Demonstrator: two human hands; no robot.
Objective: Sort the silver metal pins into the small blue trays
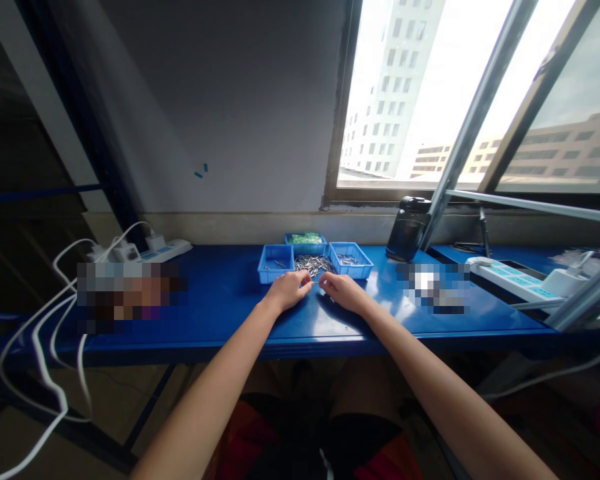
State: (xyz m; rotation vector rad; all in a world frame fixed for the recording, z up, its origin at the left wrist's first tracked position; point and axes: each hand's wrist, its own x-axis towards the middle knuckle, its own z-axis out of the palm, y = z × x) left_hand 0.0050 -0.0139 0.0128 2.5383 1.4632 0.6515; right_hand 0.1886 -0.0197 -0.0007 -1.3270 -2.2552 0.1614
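Over the blue table, my left hand (289,291) and my right hand (346,292) face each other, fingertips pinched. Between them runs a thin, light-coloured piece (316,283), one end at each hand; it is too small to tell its kind. Just beyond my fingers lies a heap of small metal pieces (313,264). A blue bin (276,275) with a few thin metal pieces sits behind my left hand. Behind my right hand, another blue bin (356,272) holds more of them. At the back, a third blue bin (289,244) contains green packets (305,238).
A black container (407,230) stands by the window. Power strips with white plugs lie at the left (167,251) and right (517,283). White cables (40,353) hang off the left side. Blurred items rest on both sides of the table (220,307). A metal post (473,107) slants at right.
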